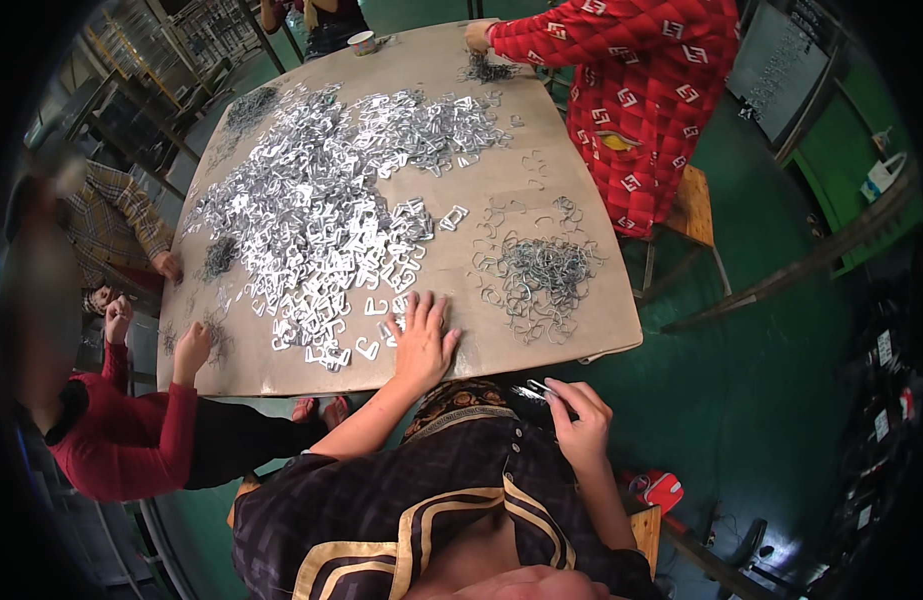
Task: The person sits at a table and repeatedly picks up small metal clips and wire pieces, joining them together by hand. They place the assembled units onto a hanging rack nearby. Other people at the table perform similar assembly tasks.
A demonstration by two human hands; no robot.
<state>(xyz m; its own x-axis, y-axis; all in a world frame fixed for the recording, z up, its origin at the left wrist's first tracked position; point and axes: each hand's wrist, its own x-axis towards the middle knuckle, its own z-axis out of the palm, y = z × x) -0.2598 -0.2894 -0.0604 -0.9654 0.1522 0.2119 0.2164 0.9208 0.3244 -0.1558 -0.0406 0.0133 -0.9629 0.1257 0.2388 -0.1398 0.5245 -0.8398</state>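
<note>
My left hand (424, 340) lies on the near edge of the table with its fingers spread. Just beyond and to the left of it are loose shiny metal clips (367, 347), and a few are partly covered by its fingertips. Off the table's near edge, above my lap, my right hand (582, 418) pinches a small shiny metal clip (537, 386) between thumb and fingers. The clip's far end pokes out to the left; the rest is hidden by the fingers. A large heap of the same bent metal clips (321, 190) spreads over the middle of the table.
A pile of thin wire pieces (541, 275) sits on the table (451, 280) at the right, with smaller wire piles elsewhere. A person in red (626, 110) works at the far right; others are at the left and far side. A wooden stool (693, 205) stands right.
</note>
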